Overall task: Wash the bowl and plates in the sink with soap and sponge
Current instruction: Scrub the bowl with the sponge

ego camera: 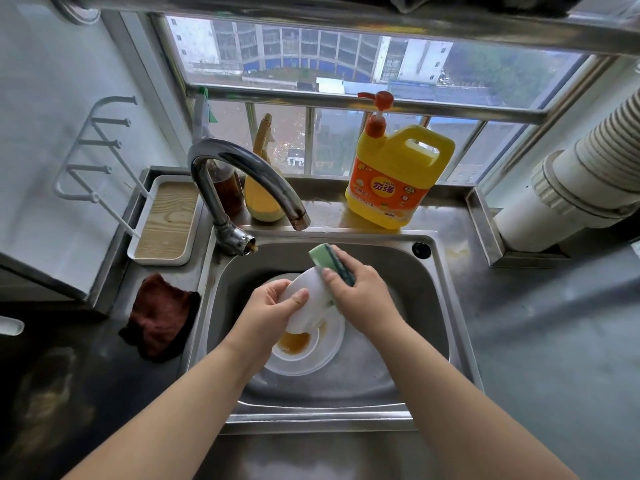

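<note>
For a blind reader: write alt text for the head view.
Over a steel sink, the left hand holds a white bowl while the right hand scrubs it with a green sponge; dirty plates lie below, yellow dish soap behind.

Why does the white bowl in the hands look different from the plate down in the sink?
The bowl is held up and tilted by the left hand, while the plate lies flat in the sink. The bowl's visible side looks clean white; the plate holds a brown-orange sauce puddle. The sponge in the right hand rubs the bowl, not the plate. Both are white.
</note>
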